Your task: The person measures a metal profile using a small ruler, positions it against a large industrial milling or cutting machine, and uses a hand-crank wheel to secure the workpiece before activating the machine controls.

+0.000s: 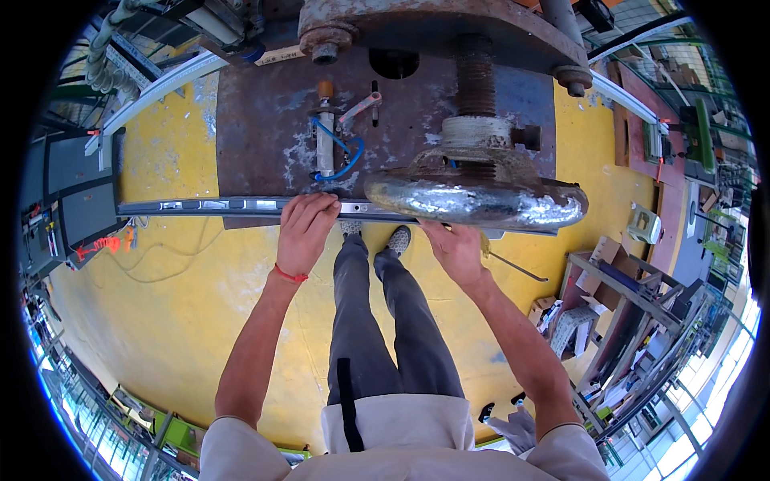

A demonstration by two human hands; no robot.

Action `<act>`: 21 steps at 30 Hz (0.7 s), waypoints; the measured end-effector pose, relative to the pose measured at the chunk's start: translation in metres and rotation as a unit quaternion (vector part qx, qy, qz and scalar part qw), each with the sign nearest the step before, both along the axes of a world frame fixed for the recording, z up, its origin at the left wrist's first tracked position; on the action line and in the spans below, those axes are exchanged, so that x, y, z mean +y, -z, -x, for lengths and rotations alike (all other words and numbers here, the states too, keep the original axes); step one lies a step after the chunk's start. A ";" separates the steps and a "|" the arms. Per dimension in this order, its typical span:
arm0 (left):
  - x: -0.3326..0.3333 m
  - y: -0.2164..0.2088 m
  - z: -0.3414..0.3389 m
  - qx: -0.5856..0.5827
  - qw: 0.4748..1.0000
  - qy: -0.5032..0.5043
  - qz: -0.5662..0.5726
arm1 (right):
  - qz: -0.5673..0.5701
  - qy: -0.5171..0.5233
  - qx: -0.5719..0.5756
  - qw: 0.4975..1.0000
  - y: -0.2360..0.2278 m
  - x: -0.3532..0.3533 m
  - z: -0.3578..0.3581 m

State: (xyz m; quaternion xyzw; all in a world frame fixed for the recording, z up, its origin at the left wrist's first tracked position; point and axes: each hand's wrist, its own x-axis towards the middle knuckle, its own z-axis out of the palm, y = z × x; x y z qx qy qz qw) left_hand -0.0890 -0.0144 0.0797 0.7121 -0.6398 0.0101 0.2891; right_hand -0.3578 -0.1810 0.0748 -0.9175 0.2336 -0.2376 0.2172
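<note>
Left fingers (304, 208), perhaps right fingers (437, 230), on rail (253, 205)

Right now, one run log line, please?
left hand: on long grey metal rail | right hand: at rail, near round shiny metal handwheel | grips: partly hidden | silver cylinder: on dark metal plate

We take this for a metalworking workshop or factory floor. In the upper centre of the frame we see a rust-brown steel machine (425, 28) with a thick threaded screw (475, 76) and a round, worn metal handwheel (481, 199); left of these, a silver metal cylinder (325, 152) with blue tubing (362, 150). We also find a scuffed yellow floor (184, 321), dark grey metal cabinets (90, 208) at far left, and a cluttered grey rack (618, 281) with brown cardboard (616, 258) at right.
</note>
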 end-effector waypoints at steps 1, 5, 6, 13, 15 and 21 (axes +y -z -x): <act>0.000 0.001 0.000 0.002 1.000 0.001 0.003 | 0.006 0.000 -0.009 1.000 0.001 -0.001 0.000; 0.000 0.001 -0.001 0.015 1.000 -0.001 -0.002 | -0.026 -0.010 0.008 1.000 0.004 -0.001 0.003; 0.000 0.001 0.000 0.020 1.000 -0.003 -0.002 | -0.040 -0.008 0.016 0.999 0.004 0.001 0.004; 0.001 0.003 0.004 0.031 0.999 -0.027 0.004 | -0.057 0.003 0.060 0.997 -0.014 0.001 -0.003; 0.002 0.005 0.005 0.033 0.999 -0.025 0.002 | -0.059 0.003 0.061 0.996 -0.013 0.001 -0.002; 0.006 0.000 0.003 0.062 0.998 -0.012 -0.023 | -0.057 -0.001 0.061 0.996 -0.012 0.001 -0.003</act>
